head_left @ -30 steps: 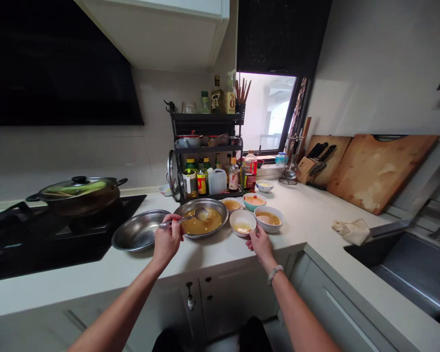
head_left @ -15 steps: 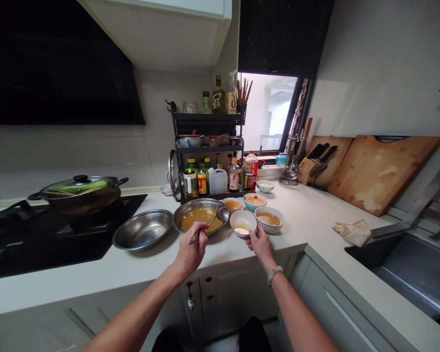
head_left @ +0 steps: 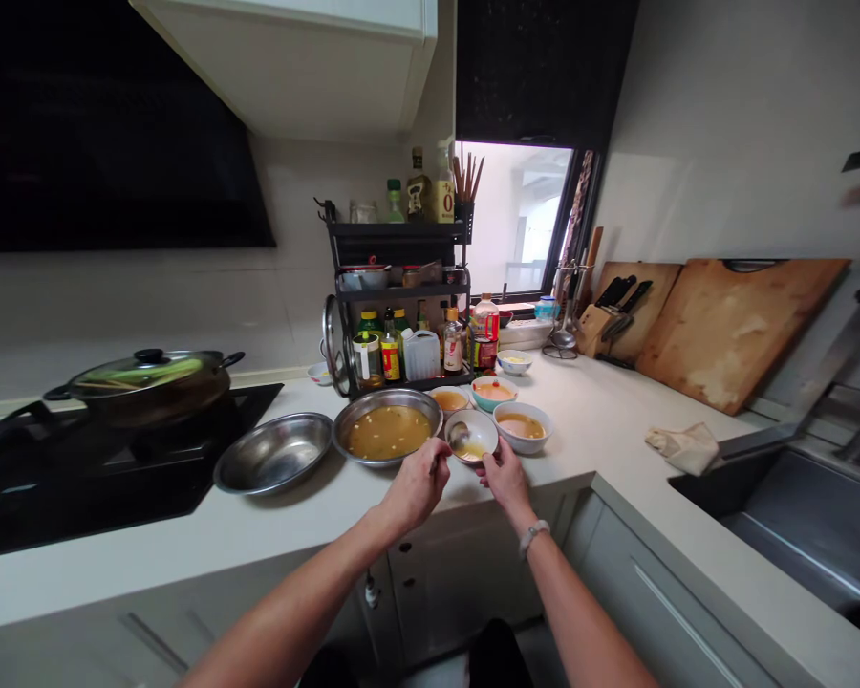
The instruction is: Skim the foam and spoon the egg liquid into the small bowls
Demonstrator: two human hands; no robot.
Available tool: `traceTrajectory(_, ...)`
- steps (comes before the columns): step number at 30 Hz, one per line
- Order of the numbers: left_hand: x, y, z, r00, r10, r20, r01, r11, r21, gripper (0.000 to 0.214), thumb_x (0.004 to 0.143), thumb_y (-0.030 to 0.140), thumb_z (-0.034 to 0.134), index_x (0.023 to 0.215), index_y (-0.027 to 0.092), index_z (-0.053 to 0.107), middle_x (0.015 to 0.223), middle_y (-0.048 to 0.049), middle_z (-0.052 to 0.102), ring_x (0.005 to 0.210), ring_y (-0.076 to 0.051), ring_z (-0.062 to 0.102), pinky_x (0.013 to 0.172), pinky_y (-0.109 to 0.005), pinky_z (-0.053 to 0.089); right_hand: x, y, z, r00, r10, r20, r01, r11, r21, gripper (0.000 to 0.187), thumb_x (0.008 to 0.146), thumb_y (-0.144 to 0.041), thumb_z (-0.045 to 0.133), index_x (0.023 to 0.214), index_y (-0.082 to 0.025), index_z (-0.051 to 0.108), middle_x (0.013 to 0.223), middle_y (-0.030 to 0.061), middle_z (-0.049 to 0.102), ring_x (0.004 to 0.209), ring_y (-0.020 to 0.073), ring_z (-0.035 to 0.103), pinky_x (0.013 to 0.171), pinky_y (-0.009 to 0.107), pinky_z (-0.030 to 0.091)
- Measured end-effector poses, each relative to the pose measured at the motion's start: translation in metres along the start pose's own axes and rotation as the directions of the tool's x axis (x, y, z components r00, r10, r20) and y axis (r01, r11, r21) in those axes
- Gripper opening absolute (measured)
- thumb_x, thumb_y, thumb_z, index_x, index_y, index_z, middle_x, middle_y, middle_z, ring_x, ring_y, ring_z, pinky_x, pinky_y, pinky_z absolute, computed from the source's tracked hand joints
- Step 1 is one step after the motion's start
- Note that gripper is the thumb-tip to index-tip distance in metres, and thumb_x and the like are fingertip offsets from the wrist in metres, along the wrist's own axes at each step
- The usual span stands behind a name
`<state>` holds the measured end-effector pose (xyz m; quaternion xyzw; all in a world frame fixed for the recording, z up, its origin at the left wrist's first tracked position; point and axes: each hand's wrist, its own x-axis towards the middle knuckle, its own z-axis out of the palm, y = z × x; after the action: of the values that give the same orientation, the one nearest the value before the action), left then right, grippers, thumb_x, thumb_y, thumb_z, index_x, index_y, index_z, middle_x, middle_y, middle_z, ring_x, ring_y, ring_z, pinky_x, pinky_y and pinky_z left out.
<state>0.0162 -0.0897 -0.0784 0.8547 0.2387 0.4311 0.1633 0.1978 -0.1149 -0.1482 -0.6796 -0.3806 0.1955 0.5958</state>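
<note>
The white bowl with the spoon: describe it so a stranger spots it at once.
Find the black spice rack on the counter; before it sits a steel basin of yellow-brown liquid. The small white bowl stands just right of that basin, nearest the counter edge. Alone among the bowls, it has a spoon in it, held by the left hand.

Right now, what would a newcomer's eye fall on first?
The two hands at the counter edge: the left hand holds a spoon in a small white bowl, the right hand at its rim. Just left sits a steel bowl of yellow-brown broth; a lidded wok stands on the hob, far left.
</note>
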Motion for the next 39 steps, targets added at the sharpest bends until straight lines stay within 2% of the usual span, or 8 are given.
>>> traceTrajectory(3,0.006,-0.004,0.003,0.977,-0.212,-0.016,0.206,0.961,-0.182,0.015,0.087,0.022,0.038,0.086,0.019,0.053,0.054,0.0032,0.056,0.045,-0.012,0.054,0.049,-0.022,0.042,0.002,0.002,0.000,1.000,0.023,0.003,-0.024,0.999,0.029,0.051,0.080,-0.022,0.047,0.132,-0.016,0.048,0.079,0.0043,0.071,0.057,0.0167,0.068,0.044,0.020,0.050)
traceTrajectory(6,0.011,-0.012,0.006,0.902,-0.430,-0.029,0.387,0.837,-0.387,0.013,0.085,0.027,0.040,0.085,0.020,0.051,0.047,0.0059,0.052,0.034,-0.012,0.048,0.038,-0.020,0.036,0.005,0.005,0.000,1.000,0.024,0.002,-0.024,0.998,0.052,0.050,0.079,-0.022,0.047,0.129,-0.015,0.049,0.077,0.0041,0.070,0.056,0.0173,0.068,0.044,0.021,0.050)
traceTrajectory(12,0.017,-0.024,0.009,0.771,-0.635,-0.045,0.447,0.591,-0.671,0.011,0.074,0.028,0.045,0.081,0.020,0.048,0.043,0.0069,0.050,0.035,-0.012,0.047,0.035,-0.020,0.038,0.007,0.009,0.001,1.000,0.009,-0.001,-0.009,1.000,0.023,0.046,0.079,-0.025,0.048,0.125,-0.017,0.051,0.067,0.0007,0.068,0.055,0.0164,0.069,0.045,0.019,0.050)
traceTrajectory(15,0.019,-0.021,0.003,0.750,-0.661,-0.043,0.430,0.535,-0.727,0.014,0.070,0.028,0.048,0.081,0.019,0.049,0.044,0.0067,0.050,0.036,-0.012,0.048,0.034,-0.020,0.038,0.008,0.011,0.001,1.000,-0.004,-0.007,0.004,0.999,0.032,0.048,0.079,-0.026,0.049,0.127,-0.017,0.050,0.069,0.0007,0.069,0.056,0.0162,0.069,0.045,0.019,0.050)
traceTrajectory(26,0.022,-0.008,-0.023,0.731,-0.678,-0.073,0.378,0.492,-0.784,0.018,0.069,0.029,0.050,0.082,0.018,0.049,0.045,0.0071,0.051,0.035,-0.011,0.048,0.033,-0.021,0.038,0.007,0.010,0.002,1.000,0.016,-0.012,-0.016,0.999,0.030,0.051,0.080,-0.023,0.047,0.131,-0.017,0.048,0.077,0.0023,0.070,0.056,0.0155,0.069,0.045,0.019,0.051)
traceTrajectory(33,0.018,-0.015,-0.056,0.715,-0.678,-0.171,0.297,0.516,-0.804,0.020,0.069,0.029,0.053,0.084,0.016,0.051,0.049,0.0062,0.053,0.039,-0.011,0.052,0.037,-0.020,0.039,0.007,0.010,0.002,1.000,-0.003,-0.015,0.003,1.000,0.019,0.049,0.080,-0.024,0.048,0.129,-0.016,0.049,0.078,0.0025,0.069,0.056,0.0156,0.068,0.045,0.020,0.051)
traceTrajectory(36,0.014,-0.024,-0.070,0.695,-0.684,-0.224,0.290,0.551,-0.783,0.019,0.069,0.028,0.052,0.084,0.016,0.051,0.051,0.0056,0.053,0.043,-0.013,0.055,0.038,-0.020,0.039,0.007,0.009,0.002,1.000,-0.009,-0.019,0.009,1.000,-0.001,0.049,0.081,-0.024,0.048,0.129,-0.017,0.049,0.076,0.0022,0.069,0.055,0.0157,0.067,0.046,0.021,0.051)
traceTrajectory(39,0.008,-0.032,-0.080,0.712,-0.634,-0.303,0.313,0.672,-0.671,0.015,0.074,0.028,0.049,0.085,0.018,0.051,0.051,0.0057,0.053,0.042,-0.013,0.054,0.039,-0.022,0.041,0.007,0.010,0.002,1.000,-0.010,-0.025,0.009,1.000,-0.016,0.049,0.081,-0.024,0.048,0.129,-0.017,0.049,0.079,0.0026,0.069,0.056,0.0153,0.067,0.046,0.020,0.050)
